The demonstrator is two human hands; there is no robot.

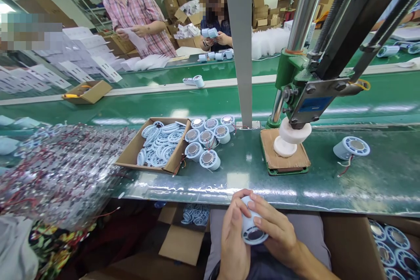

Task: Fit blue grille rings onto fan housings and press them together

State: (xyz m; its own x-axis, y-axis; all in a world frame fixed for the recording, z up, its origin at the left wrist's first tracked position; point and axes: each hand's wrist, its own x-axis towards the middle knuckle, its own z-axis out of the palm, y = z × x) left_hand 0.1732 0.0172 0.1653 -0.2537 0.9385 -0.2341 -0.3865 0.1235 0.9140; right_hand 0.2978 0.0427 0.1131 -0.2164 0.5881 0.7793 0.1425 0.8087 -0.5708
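Note:
Both my hands hold one small light-blue cylindrical part (251, 229) over my lap, below the bench's front edge. My left hand (233, 236) wraps its left side. My right hand (278, 232) lays its fingers across the top and right side. The part's dark round face points toward me. On the green bench (361, 179) above, a cluster of the same blue parts (208, 142) stands next to a cardboard box of blue rings (160, 144).
A green hand press (305, 92) stands over a white die (288, 138) on a brown pad. One blue part with wires (351, 148) lies to its right. A heap of wired pieces (59, 170) fills the left. Two people work beyond the conveyor (164, 105).

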